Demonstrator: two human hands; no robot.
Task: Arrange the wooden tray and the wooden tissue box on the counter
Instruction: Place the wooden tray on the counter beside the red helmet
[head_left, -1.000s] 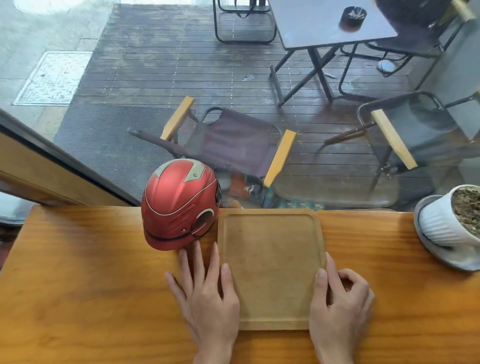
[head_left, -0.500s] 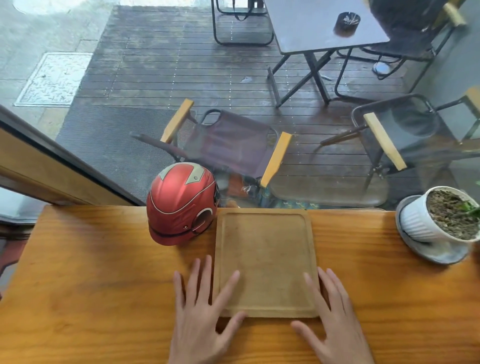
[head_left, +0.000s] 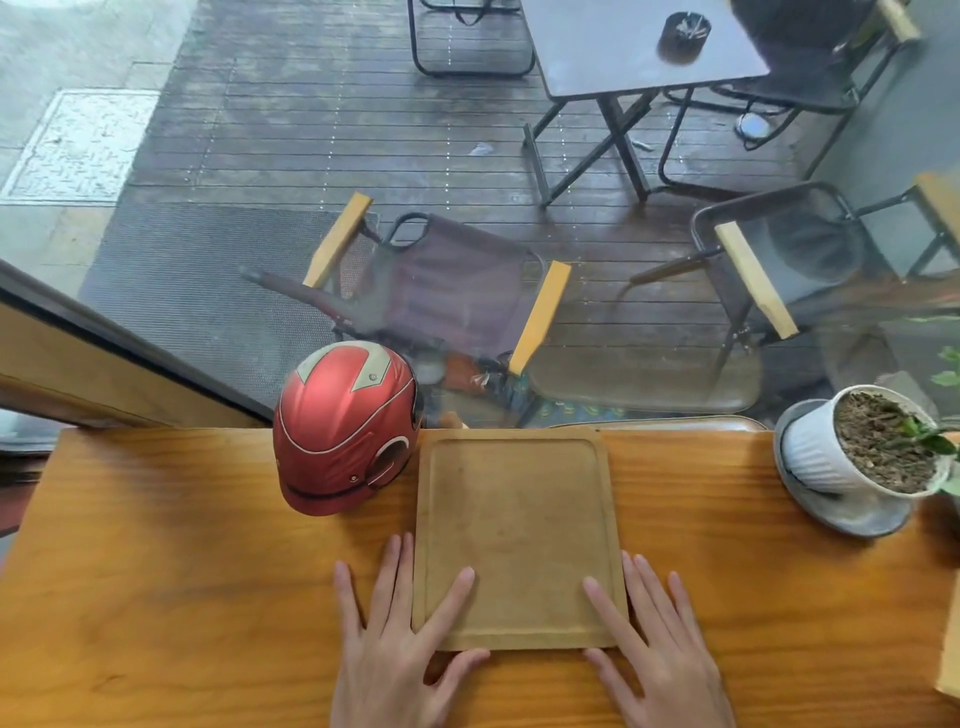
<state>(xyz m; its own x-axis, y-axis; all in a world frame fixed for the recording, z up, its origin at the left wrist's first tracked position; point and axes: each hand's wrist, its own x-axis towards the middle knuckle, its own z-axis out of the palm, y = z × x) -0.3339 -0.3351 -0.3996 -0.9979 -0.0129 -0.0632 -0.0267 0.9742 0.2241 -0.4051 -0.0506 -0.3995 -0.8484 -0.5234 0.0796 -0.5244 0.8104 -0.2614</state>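
Fingers (head_left: 457, 592) of both hands spread flat, unclenched, bracketing wooden tray (head_left: 514, 530) near corners, w/ forefingers on tray

A matt, pale wooden tray (head_left: 519, 535) lies on a glossy, grained wooden counter (head_left: 182, 571) beside a satin red helmet (head_left: 345, 426).

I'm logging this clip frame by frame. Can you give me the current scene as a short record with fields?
surface: wooden counter
tray: wooden tray, flat, empty, far edge at the counter's back
left hand: open, at tray's near-left corner
right hand: open, at near-right corner
left of tray: red helmet
right: white plant pot on saucer
tissue box: not identifiable
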